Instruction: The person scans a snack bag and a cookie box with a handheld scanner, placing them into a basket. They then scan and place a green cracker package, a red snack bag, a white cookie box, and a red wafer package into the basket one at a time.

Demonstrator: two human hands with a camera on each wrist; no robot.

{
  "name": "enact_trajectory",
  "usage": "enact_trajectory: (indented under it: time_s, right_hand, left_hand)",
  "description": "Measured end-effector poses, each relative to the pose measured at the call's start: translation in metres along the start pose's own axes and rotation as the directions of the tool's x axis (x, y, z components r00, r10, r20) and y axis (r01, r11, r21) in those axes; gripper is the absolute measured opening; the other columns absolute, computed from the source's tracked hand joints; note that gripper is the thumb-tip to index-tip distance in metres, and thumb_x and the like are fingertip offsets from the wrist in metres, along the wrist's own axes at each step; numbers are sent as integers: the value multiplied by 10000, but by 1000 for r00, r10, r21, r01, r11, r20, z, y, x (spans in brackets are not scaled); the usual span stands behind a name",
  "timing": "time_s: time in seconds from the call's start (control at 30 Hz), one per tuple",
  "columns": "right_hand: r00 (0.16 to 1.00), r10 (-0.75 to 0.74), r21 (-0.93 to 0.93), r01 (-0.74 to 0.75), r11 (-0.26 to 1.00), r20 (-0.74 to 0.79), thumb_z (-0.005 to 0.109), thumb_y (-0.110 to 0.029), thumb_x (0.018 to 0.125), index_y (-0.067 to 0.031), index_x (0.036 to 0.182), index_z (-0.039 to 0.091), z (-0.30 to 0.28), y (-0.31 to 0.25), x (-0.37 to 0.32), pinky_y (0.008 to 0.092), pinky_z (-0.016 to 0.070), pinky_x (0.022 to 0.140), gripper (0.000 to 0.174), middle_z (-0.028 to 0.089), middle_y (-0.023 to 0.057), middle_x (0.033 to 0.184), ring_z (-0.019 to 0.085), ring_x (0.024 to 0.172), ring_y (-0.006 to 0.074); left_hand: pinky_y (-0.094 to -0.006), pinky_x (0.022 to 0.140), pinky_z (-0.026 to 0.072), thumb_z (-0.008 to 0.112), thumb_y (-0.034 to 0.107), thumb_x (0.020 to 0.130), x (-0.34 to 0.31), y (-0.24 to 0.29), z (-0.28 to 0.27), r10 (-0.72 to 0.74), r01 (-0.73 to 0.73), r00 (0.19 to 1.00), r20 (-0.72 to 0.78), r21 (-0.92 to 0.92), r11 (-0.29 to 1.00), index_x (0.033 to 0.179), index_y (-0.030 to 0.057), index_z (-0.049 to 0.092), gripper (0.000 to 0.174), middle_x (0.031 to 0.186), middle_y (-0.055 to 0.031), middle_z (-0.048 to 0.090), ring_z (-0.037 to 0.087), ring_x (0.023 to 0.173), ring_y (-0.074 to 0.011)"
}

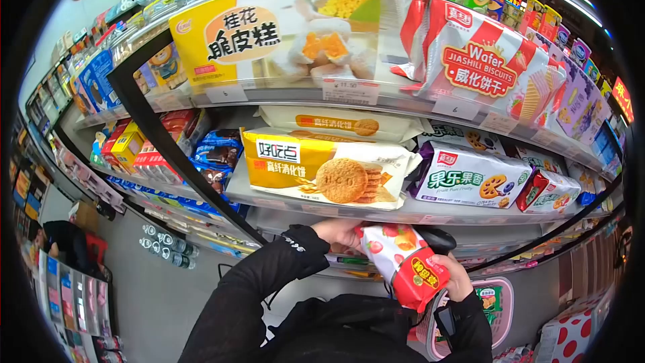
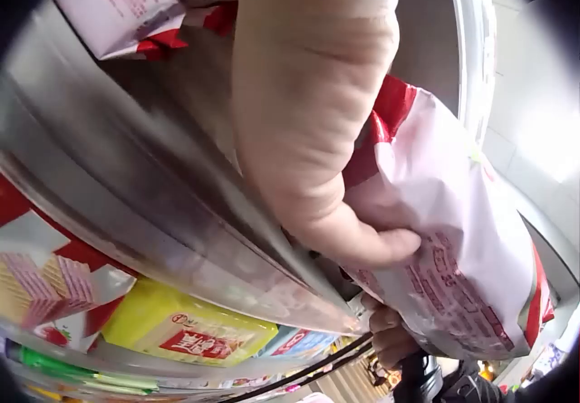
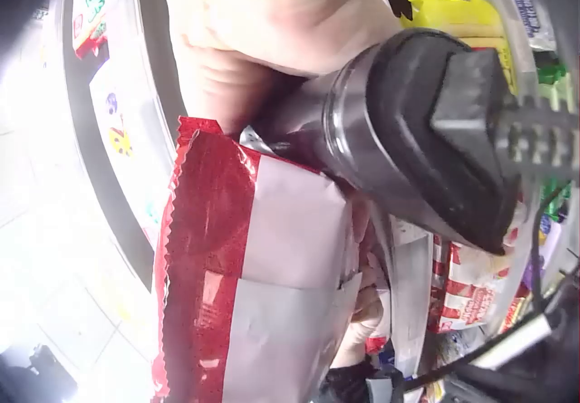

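Observation:
A red and white snack packet with fruit pictures is held in front of the body, below the middle shelf. My left hand pinches its upper left end; in the left wrist view the thumb of the left hand lies on the white back of the packet. My right hand grips the other end at the lower right. In the right wrist view the right hand is beside the packet's red sealed end, with a dark cylindrical object next to the palm.
Stocked shelves curve ahead, with a yellow biscuit pack, a purple and white pack and a wafer pack. A pink basket holding a green packet stands below right. Bottles are on the floor at left.

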State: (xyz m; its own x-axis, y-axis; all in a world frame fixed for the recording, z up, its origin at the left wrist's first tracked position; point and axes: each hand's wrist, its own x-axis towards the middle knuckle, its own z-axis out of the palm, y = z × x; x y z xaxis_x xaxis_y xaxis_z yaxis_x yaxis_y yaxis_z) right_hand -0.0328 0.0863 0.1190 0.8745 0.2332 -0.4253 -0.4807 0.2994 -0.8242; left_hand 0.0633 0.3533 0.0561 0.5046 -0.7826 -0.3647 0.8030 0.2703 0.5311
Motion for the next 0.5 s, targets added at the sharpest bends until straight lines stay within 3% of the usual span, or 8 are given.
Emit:
enact_trajectory:
  time_s: [0.03,0.1,0.13,0.17,0.23,0.4,0.47,0.5]
  right_hand:
    - [1000,-2,4,2,1000,-6,597,-123,740,-7,1190,354,-4,-2,-1,297,475,808,525,517,126,1095,551,974,201]
    - [991,-50,-91,38,995,-128,591,-128,751,-16,1159,381,-13,-4,-1,283,485,782,472,534,111,1060,567,937,194]
    - [981,-191,-161,191,968,12,503,-100,844,-58,1143,437,-16,-3,-5,290,379,911,309,435,84,1117,481,1050,180]
    - [960,-281,-159,279,947,11,519,-112,834,-31,1126,445,-27,7,3,297,408,888,312,470,101,1107,506,1029,192]
    - [987,-61,253,97,963,-147,622,-113,751,-12,1131,398,-31,4,22,326,499,755,453,545,126,1026,576,904,200]
    - [977,-152,187,179,966,-150,616,-106,761,-3,1162,386,-33,13,34,327,482,777,473,536,122,1050,566,927,198]
    - [958,-243,50,253,966,-151,619,-127,771,-3,1168,400,-26,16,36,315,465,790,470,533,108,1054,557,942,193]
    - [959,-243,44,252,967,-144,619,-127,771,-3,1168,400,-27,18,36,315,465,790,470,533,108,1054,557,942,193]
  left_hand:
    - [-481,862,435,418,339,887,3,-2,1,-7,7,1000,3,2,1000,1162,-5,404,440,1177,-171,490,519,1041,-296]
    - [-467,906,404,378,373,893,9,-12,4,214,-193,972,92,-196,961,1175,-7,385,473,1190,-177,475,492,1073,-317]
    - [-438,937,382,355,413,891,13,-18,12,226,-232,973,-53,-201,952,1171,-11,384,509,1169,-182,485,496,1069,-306]
    - [-409,950,375,370,416,887,16,-27,15,319,-311,948,-9,-245,918,1147,-4,399,495,1157,-181,486,490,1075,-289]
    - [-401,951,373,389,415,884,24,-44,30,333,-345,938,-93,-294,891,1129,7,407,477,1158,-170,483,477,1085,-273]
    - [-373,922,397,476,372,867,17,-51,84,322,-323,946,-20,-71,944,1213,29,337,506,1162,-134,470,489,1069,-222]
    - [-346,867,445,521,289,858,21,-49,87,306,-286,939,-158,139,948,1238,25,311,508,1163,-103,473,514,1039,-189]
    - [-346,867,445,521,289,858,21,-49,83,314,-294,936,-159,136,946,1238,25,311,508,1163,-103,473,514,1039,-189]
